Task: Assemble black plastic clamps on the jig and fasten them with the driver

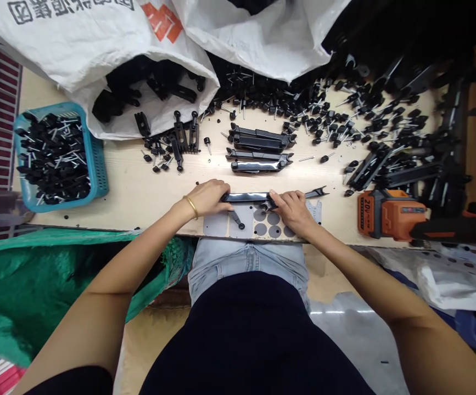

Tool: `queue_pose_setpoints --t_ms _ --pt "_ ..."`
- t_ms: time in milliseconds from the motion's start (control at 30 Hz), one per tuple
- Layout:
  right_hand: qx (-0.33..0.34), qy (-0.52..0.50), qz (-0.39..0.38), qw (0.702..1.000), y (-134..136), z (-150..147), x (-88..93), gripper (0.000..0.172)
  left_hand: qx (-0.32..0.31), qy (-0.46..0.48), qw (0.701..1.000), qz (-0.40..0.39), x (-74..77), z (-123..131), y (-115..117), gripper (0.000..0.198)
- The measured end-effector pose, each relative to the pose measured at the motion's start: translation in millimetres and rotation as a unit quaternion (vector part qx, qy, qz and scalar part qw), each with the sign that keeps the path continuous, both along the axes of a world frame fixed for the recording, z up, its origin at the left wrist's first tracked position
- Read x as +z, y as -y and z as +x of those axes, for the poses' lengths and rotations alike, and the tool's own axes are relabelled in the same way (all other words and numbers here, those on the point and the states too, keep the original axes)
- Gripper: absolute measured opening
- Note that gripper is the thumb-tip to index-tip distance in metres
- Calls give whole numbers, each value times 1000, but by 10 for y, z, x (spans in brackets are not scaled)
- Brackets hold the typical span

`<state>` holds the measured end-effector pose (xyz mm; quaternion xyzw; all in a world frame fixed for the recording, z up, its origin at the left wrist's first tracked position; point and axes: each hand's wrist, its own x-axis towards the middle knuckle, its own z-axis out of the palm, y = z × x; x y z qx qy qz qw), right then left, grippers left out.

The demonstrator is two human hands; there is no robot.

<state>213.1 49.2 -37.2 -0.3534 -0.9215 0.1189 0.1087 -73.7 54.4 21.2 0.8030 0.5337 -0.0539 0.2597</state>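
A long black bar (249, 197) lies level near the table's front edge, with a forked black piece (317, 192) reaching out past its right end. My left hand (210, 198), with a gold bangle at the wrist, grips the bar's left end between thumb and fingers. Around the right end close the fingers of my right hand (293, 211). Below the bar a short dark arm with a round end (239, 222) points toward me. Under both hands is a grey plate with round dark discs (273, 218). Several similar black assemblies (258, 165) lie just beyond.
A blue basket (101, 167) of black knobs with metal pins stands at left. White sacks (77, 60) lie along the back, one holding black parts. Loose knobs (336, 129) are scattered at back right. An orange battery tool (390, 215) lies at right.
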Motion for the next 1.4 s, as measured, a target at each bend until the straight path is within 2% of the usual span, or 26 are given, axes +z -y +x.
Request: queue_pose_setpoints --t_ms 67,133,233,300,367,433,467,533,600,633,700,800,900,967,1033,1100,1133,1200,1267,1333,1400 --pt "15 -6 -13 1000 -17 -5 70 46 -17 31 998 -46 52 73 -72 39" --pt "26 -21 -32 999 -1 2 178 49 -27 105 986 -130 104 128 -113 41" --pt "34 -70 -34 996 58 44 385 50 -5 258 920 -294 173 186 -47 41" --pt "-26 -120 -13 992 91 72 519 49 58 332 878 -340 205 246 89 41" --pt "-164 -193 -12 967 102 63 621 53 135 369 864 -314 217 348 268 41" --pt "-295 -297 -76 905 88 -14 677 55 192 374 871 -255 205 496 452 39" --pt "-330 -351 -141 865 76 -82 688 53 210 372 876 -225 191 581 536 37" --pt "-353 -440 -291 773 49 -257 692 52 231 362 885 -178 158 754 682 33" --pt "-363 -489 -397 686 28 -445 692 53 248 356 890 -140 130 902 793 31" --pt "-370 -506 -421 655 19 -527 697 54 256 355 891 -121 122 957 833 31" --pt "-373 -533 -426 628 4 -649 719 56 266 358 891 -90 117 1029 883 30" --pt "-377 -557 -381 634 -28 -737 763 57 277 352 892 -55 128 1066 884 27" --pt "-393 -567 -327 646 -76 -753 799 55 287 354 889 -53 142 1057 823 28" --pt "-381 -560 -329 658 -94 -740 833 55 266 384 880 -83 144 1029 765 35" --pt "-352 -537 -363 675 -76 -722 886 56 226 428 863 -145 136 991 705 41" --pt "-325 -507 -393 695 -18 -714 943 56 195 473 832 -217 117 959 657 52" --pt "-319 -496 -398 703 21 -715 966 55 194 500 806 -250 105 951 641 60" --pt "-330 -487 -384 712 101 -731 991 53 230 554 742 -299 88 956 627 76" --pt "-356 -487 -358 713 166 -760 989 51 286 594 680 -321 85 982 628 82" --pt "-377 -488 -339 710 212 -799 976 49 322 609 649 -324 97 1010 634 78" --pt "-394 -492 -327 704 246 -839 970 46 337 613 642 -316 114 1024 638 73"
